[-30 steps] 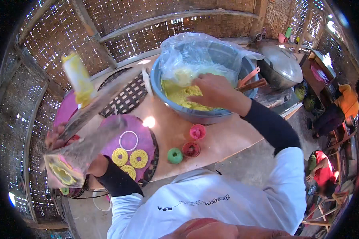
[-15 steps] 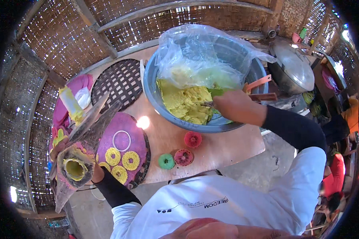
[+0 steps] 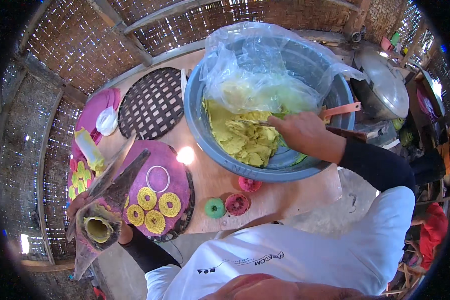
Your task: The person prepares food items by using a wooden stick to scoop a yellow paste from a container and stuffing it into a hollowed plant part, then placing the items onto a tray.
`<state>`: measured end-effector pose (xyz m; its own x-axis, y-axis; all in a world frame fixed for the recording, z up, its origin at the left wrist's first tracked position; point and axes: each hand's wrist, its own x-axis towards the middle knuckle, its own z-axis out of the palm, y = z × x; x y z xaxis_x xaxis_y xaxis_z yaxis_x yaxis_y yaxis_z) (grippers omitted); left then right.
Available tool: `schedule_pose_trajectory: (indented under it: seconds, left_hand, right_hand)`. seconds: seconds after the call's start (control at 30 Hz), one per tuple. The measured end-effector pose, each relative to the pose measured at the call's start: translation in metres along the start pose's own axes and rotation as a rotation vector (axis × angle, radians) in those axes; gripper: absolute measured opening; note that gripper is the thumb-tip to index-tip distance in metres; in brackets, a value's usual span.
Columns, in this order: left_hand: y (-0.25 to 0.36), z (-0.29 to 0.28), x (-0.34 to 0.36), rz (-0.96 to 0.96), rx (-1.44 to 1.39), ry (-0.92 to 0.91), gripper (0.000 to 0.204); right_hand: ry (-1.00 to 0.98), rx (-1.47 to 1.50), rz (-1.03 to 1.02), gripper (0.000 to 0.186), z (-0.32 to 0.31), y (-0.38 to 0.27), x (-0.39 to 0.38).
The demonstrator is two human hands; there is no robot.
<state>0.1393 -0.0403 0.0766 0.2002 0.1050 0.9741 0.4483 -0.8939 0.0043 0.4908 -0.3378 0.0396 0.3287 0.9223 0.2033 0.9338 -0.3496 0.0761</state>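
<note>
My left hand [image 3: 125, 234] is wrapped round a wooden press [image 3: 113, 185] with long, splayed arms. Yellow dough lines the round hollow at its middle. Inside the big blue basin [image 3: 270, 172], my right hand [image 3: 307, 132] grips a thin metal utensil [image 3: 252, 122] whose end reaches into the yellow dough [image 3: 250, 142]; its kind is unclear. A clear plastic sheet [image 3: 260, 80] covers the far part of the basin and some dough. Beside the press, several yellow dough rings [image 3: 169, 204] and a white ring [image 3: 158, 179] lie on a round purple mat [image 3: 145, 155].
One green ring mould [image 3: 214, 208] and two red moulds [image 3: 237, 204] sit on the wooden table [image 3: 285, 200]. A black woven tray [image 3: 152, 102] lies at the far left. Right of the basin stands a large lidded pot [image 3: 382, 82]. A person in red [image 3: 433, 235] is at the right edge.
My right hand has shifted slightly, and the utensil's end now lies across the top of the dough. The dough looks more piled up. The whole view has moved a little.
</note>
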Motion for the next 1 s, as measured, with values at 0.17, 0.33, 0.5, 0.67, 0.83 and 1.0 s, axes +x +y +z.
schedule_pose_trajectory:
  seconds: [0.17, 0.33, 0.5, 0.67, 0.83, 1.0]
  left_hand:
    - [0.035, 0.008, 0.010, 0.086, -0.058, -0.028, 0.028]
    - [0.054, 0.025, 0.004, -0.189, -0.207, 0.034, 0.037]
    - [0.033, 0.050, -0.030, -0.755, -0.884, 0.004, 0.038]
    - [0.038, 0.081, -0.016, -0.546, -1.026, -0.084, 0.030]
    - [0.054, 0.089, -0.001, -0.245, -0.706, -0.243, 0.025]
    - [0.057, 0.071, 0.018, -0.223, -0.630, -0.235, 0.023]
  right_hand:
    - [-0.311, 0.254, -0.007, 0.023, 0.014, -0.007, 0.020]
    - [-0.390, 0.428, -0.019, 0.024, 0.012, -0.010, 0.018]
    - [-0.370, 0.591, -0.045, 0.026, -0.021, 0.005, -0.001]
    - [-0.315, 0.676, -0.133, 0.030, -0.079, 0.018, -0.007]
    - [-0.555, 1.137, 0.064, 0.033, -0.119, -0.031, -0.005]
    - [-0.380, 1.055, -0.037, 0.029, -0.103, -0.086, 0.025]
